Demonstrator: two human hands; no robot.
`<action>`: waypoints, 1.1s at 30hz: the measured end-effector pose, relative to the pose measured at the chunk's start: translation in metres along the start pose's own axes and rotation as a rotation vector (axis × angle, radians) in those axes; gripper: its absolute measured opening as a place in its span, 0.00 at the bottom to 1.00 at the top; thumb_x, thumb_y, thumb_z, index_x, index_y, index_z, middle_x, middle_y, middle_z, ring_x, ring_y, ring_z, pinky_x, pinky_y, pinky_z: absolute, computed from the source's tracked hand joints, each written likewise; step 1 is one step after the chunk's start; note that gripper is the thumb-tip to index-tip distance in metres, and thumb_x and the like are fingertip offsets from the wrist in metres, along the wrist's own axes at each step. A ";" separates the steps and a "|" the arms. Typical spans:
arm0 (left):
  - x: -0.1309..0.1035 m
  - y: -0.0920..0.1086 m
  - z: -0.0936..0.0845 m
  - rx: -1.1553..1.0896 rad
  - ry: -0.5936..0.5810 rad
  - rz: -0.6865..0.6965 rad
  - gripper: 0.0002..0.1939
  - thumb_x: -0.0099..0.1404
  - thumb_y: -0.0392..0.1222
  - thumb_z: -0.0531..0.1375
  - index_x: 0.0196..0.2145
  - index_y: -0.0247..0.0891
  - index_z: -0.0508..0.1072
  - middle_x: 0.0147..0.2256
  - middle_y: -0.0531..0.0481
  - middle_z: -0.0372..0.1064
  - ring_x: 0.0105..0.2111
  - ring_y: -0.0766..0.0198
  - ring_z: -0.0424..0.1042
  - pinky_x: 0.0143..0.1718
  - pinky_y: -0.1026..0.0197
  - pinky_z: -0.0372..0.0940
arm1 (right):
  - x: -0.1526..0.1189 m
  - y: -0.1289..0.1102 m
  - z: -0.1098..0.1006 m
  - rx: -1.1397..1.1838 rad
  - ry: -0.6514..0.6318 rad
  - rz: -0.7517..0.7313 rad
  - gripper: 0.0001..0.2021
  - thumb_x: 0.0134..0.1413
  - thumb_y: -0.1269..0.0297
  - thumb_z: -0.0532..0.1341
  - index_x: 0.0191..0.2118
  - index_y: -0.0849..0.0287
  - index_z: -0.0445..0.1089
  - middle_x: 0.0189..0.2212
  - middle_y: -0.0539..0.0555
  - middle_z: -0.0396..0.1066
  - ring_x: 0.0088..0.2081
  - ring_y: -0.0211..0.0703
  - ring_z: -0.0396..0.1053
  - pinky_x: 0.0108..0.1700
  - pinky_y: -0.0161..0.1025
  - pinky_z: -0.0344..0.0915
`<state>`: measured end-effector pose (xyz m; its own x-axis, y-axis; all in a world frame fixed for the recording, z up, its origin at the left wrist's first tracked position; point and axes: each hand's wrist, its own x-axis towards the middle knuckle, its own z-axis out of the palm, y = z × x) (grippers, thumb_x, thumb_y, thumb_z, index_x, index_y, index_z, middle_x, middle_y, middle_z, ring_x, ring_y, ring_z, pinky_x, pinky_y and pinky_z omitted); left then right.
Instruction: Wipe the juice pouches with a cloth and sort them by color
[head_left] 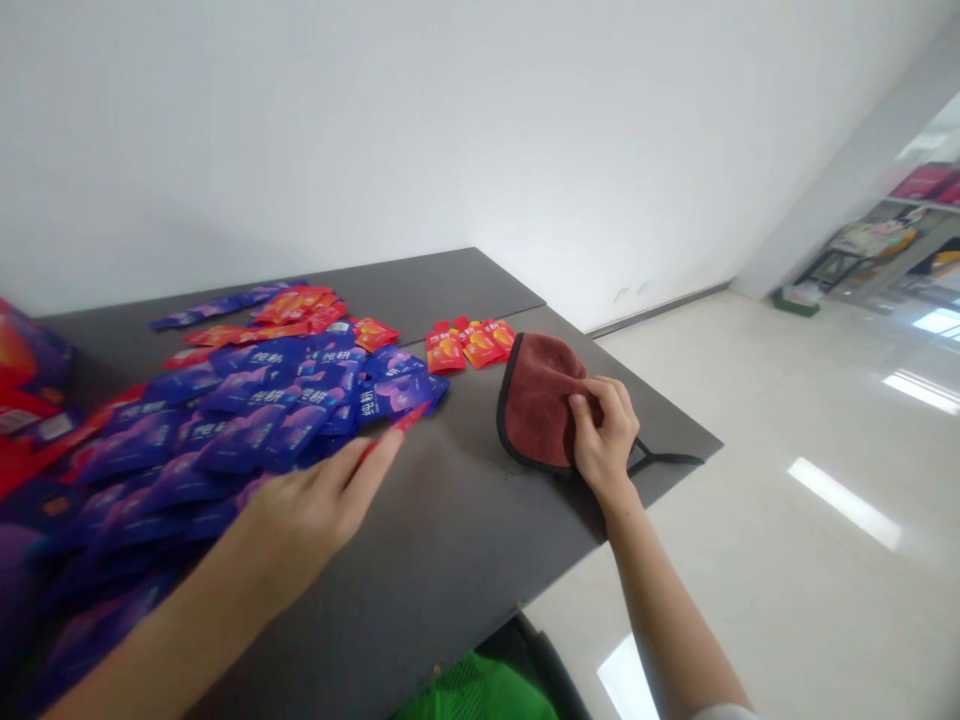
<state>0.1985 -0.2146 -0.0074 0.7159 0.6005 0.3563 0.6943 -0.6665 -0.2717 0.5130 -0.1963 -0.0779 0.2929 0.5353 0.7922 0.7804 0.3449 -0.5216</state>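
My left hand (319, 495) is closed on a slim red item (412, 416), which juts out past the fingertips; its kind is unclear. Below and beside that hand spreads a heap of blue-purple sachets (255, 425). My right hand (606, 425) pinches a reddish-brown cloth (541, 400) with black edging, bunched up from the table near its right edge. A black strap (671, 458) trails from under the cloth. Just left of the cloth lie several red-orange sachets (480, 345) in a small group.
More red sachets (300, 308) lie at the back of the grey table (420, 560). Larger red and purple packages (30, 390) stand at the far left. A white wall (375, 140) borders the back. Something green (476, 690) sits below the front edge.
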 end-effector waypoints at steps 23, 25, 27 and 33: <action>0.212 0.005 0.120 -0.260 -0.253 -0.262 0.29 0.68 0.58 0.39 0.60 0.42 0.58 0.54 0.40 0.64 0.55 0.49 0.62 0.52 0.44 0.59 | -0.005 0.007 -0.016 -0.372 0.402 -0.094 0.04 0.52 0.70 0.62 0.35 0.60 0.71 0.34 0.54 0.67 0.35 0.40 0.68 0.36 0.37 0.66; 0.219 -0.011 0.116 -0.300 -0.235 -0.229 0.31 0.68 0.59 0.35 0.62 0.44 0.54 0.62 0.46 0.53 0.63 0.52 0.48 0.59 0.46 0.49 | -0.005 0.006 -0.018 -0.351 0.411 -0.078 0.03 0.52 0.70 0.62 0.35 0.60 0.71 0.34 0.54 0.67 0.34 0.39 0.68 0.34 0.36 0.65; 0.225 -0.024 0.121 -0.331 -0.244 -0.216 0.32 0.68 0.60 0.35 0.63 0.43 0.49 0.65 0.48 0.43 0.65 0.53 0.36 0.62 0.46 0.42 | -0.006 0.007 -0.019 -0.324 0.433 -0.043 0.03 0.53 0.69 0.61 0.34 0.61 0.71 0.33 0.54 0.68 0.33 0.39 0.67 0.34 0.36 0.64; 0.225 -0.022 0.175 -0.388 -0.383 -0.349 0.32 0.67 0.58 0.47 0.63 0.39 0.50 0.64 0.40 0.43 0.63 0.48 0.47 0.59 0.38 0.45 | -0.006 0.008 -0.018 -0.328 0.403 -0.038 0.04 0.52 0.68 0.61 0.34 0.62 0.71 0.33 0.55 0.69 0.33 0.41 0.68 0.35 0.37 0.63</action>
<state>0.3576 0.0124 -0.0777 0.4783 0.8782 0.0016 0.8651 -0.4715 0.1709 0.5277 -0.2106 -0.0812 0.4005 0.1653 0.9013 0.9076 0.0635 -0.4149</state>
